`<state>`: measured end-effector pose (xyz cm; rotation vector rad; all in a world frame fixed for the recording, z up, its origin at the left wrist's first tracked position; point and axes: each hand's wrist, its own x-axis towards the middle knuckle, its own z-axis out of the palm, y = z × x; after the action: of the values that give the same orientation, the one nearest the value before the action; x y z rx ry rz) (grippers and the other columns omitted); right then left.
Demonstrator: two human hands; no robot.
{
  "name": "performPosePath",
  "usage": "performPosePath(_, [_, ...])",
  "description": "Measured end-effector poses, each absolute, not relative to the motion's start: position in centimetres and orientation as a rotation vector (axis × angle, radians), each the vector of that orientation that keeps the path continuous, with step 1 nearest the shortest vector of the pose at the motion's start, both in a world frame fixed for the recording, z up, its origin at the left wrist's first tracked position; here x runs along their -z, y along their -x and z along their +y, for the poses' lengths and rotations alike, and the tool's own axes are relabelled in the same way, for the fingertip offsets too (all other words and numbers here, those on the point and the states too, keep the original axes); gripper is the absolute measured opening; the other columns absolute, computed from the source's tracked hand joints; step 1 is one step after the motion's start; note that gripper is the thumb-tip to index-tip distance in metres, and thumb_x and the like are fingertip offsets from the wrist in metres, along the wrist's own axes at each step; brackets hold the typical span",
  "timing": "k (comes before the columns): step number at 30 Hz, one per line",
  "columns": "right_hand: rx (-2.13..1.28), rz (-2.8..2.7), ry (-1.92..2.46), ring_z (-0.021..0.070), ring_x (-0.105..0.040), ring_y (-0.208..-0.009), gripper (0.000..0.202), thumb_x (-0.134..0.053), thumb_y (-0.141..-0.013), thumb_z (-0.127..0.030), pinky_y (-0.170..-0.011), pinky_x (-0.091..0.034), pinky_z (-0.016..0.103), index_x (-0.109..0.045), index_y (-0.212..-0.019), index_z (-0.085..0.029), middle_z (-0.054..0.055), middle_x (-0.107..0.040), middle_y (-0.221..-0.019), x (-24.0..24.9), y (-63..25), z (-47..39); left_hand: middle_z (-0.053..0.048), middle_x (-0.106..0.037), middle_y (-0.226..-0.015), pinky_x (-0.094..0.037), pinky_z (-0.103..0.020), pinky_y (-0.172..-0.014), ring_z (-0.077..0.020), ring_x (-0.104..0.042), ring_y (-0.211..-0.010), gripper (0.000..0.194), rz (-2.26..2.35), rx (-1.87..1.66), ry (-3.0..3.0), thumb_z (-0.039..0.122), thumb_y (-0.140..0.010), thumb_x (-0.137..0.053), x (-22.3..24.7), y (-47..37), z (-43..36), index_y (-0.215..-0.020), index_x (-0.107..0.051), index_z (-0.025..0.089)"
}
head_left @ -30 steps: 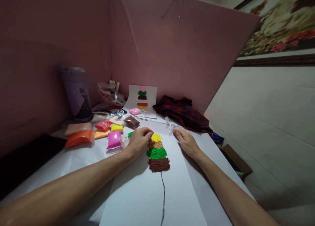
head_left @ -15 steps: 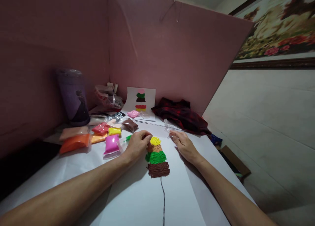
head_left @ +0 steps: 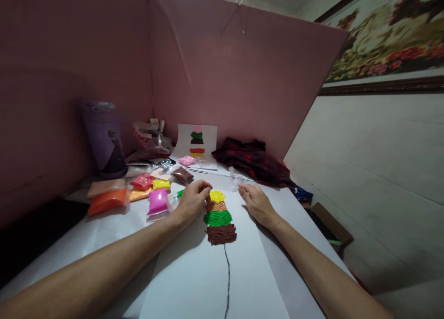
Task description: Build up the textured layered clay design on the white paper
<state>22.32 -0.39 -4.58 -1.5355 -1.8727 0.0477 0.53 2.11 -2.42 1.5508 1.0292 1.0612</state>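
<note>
On a white sheet of paper (head_left: 187,282) lies a stack of textured clay bands: yellow clay (head_left: 218,197) at the far end, then orange clay (head_left: 218,207), green clay (head_left: 218,218) and brown clay (head_left: 222,234). A thin dark twisted strand (head_left: 228,275) runs from the brown band towards me. My left hand (head_left: 194,199) is at the left edge of the yellow and orange bands, thumb and fingertips pinched together; whatever they hold is hidden. To the right of the clay, my right hand (head_left: 257,205) rests with fingers loosely extended, close to a crumpled clear plastic bag (head_left: 237,178).
Left of the sheet are several clay packets, including orange (head_left: 108,201), magenta (head_left: 158,202) and brown (head_left: 182,175). A purple container (head_left: 102,140) stands at the back left. Behind are a sheet with a coloured clay picture (head_left: 209,138) and a dark red plaid cloth (head_left: 255,159).
The camera view has shifted slightly. My left hand stays by the yellow and orange clay. My right fingertips now sit a little apart from the clear plastic bag.
</note>
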Motion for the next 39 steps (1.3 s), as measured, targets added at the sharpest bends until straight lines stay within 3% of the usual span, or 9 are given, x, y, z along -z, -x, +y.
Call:
performPosePath(7, [-0.042,-1.799,1.502,0.0230,-0.056,-0.090,0.035,-0.036,-0.093,-0.041,-0.081,-0.042,0.036,-0.064,-0.090,-0.020,0.007,-0.066,-0.091,4.2,-22.0,-0.8,0.004,-0.058,-0.050,-0.030,-0.018,-0.038,-0.0065,-0.042,-0.034,0.017,1.047,-1.055,-1.565,0.032,-0.077,-0.050,2.7,-0.5,2.4,-0.071,-0.054,0.017])
performPosePath(13, [-0.083,-1.773,1.477,0.0224,-0.056,-0.084,0.039,-0.035,-0.093,-0.043,-0.076,-0.043,0.035,-0.064,-0.081,-0.020,0.006,-0.065,-0.081,4.2,-21.9,-0.8,0.005,-0.057,-0.049,-0.033,-0.020,-0.041,-0.0082,-0.046,-0.036,0.016,1.032,-1.069,-1.546,0.032,-0.078,-0.049,2.8,-0.6,2.4,-0.078,-0.056,0.017])
performPosePath(29, [-0.211,-1.646,1.410,0.0216,-0.059,-0.080,0.040,-0.037,-0.093,-0.045,-0.074,-0.048,0.036,-0.066,-0.083,-0.019,0.007,-0.064,-0.079,3.8,-21.3,-1.4,0.004,-0.053,-0.049,-0.026,-0.019,-0.035,-0.0072,-0.041,-0.034,0.021,1.088,-1.042,-1.456,0.036,-0.076,-0.051,2.1,-0.5,2.1,-0.074,-0.056,0.016])
performPosePath(39, [-0.264,-1.633,1.411,0.0182,-0.061,-0.074,0.042,-0.034,-0.095,-0.042,-0.067,-0.053,0.031,-0.066,-0.085,-0.017,0.007,-0.064,-0.079,3.8,-21.1,-1.6,0.005,-0.050,-0.048,-0.030,-0.020,-0.040,-0.0099,-0.047,-0.042,0.022,1.085,-1.046,-1.429,0.037,-0.077,-0.052,1.4,-0.2,1.7,-0.073,-0.056,0.016])
